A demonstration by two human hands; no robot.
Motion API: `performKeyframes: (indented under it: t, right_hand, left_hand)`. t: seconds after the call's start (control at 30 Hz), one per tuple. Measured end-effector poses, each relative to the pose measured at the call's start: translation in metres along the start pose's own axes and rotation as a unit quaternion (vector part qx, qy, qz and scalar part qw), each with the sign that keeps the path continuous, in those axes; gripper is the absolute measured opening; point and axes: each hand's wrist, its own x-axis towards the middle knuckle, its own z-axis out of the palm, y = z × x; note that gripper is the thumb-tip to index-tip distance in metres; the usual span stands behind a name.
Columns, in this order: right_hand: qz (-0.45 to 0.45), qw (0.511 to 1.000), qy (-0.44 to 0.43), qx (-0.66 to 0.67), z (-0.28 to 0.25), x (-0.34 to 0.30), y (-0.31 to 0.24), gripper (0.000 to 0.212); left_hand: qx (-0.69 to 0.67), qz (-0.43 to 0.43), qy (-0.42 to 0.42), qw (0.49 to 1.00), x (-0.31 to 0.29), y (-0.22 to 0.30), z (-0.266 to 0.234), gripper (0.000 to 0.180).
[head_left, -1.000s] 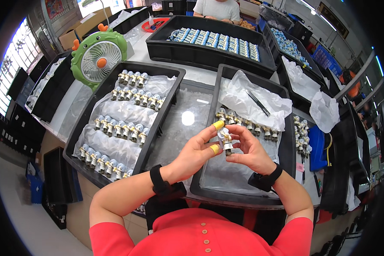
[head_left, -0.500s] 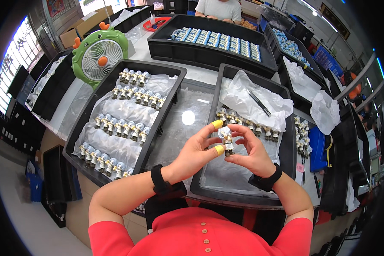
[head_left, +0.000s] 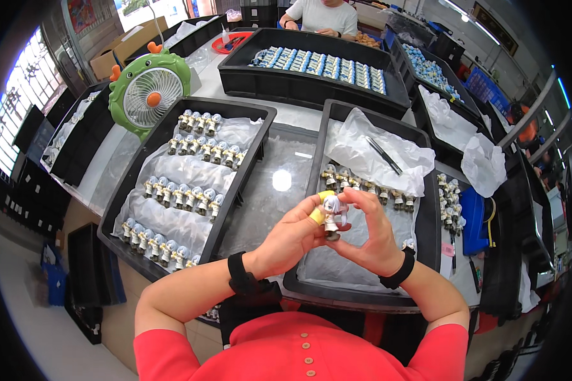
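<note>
Both my hands meet over the right black tray (head_left: 426,190). My left hand (head_left: 292,238), with yellow covers on two fingertips, and my right hand (head_left: 372,232) together hold one small white and grey figurine (head_left: 330,216) upright between them. Behind it, a row of similar figurines (head_left: 368,187) stands along the plastic sheet in the same tray. The left black tray (head_left: 140,184) holds three rows of the same small figurines (head_left: 181,193) on clear plastic.
A green desk fan (head_left: 147,92) stands at the left rear. A black pen (head_left: 382,155) lies on crumpled white plastic in the right tray. A far tray (head_left: 318,82) holds blue and white pieces; another person sits behind it. Blue items and small figures lie at the right.
The hands have stayed in place over the right tray; the figurine has only been turned slightly between the fingers.
</note>
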Motion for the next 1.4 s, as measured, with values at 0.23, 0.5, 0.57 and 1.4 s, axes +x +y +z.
performKeyframes:
  t: [0.23, 0.5, 0.57, 1.4]
  right_hand:
    - [-0.077, 0.997, -0.009, -0.024, 0.006, -0.006, 0.001, 0.091]
    - [-0.022, 0.999, -0.03, -0.015, 0.004, -0.005, 0.001, 0.109]
    - [-0.034, 0.999, -0.026, -0.027, 0.002, -0.004, 0.003, 0.111]
    - [0.021, 0.998, -0.034, -0.046, 0.001, -0.001, 0.001, 0.076]
  left_hand:
    - [0.107, -0.013, 0.001, 0.994, 0.003, -0.003, -0.007, 0.048]
    - [-0.024, -0.069, 0.008, 0.997, 0.003, 0.004, 0.002, 0.05]
    - [-0.023, -0.081, 0.006, 0.996, 0.003, 0.003, 0.0, 0.054]
    - [-0.083, -0.064, -0.011, 0.994, 0.003, 0.001, -0.001, 0.043]
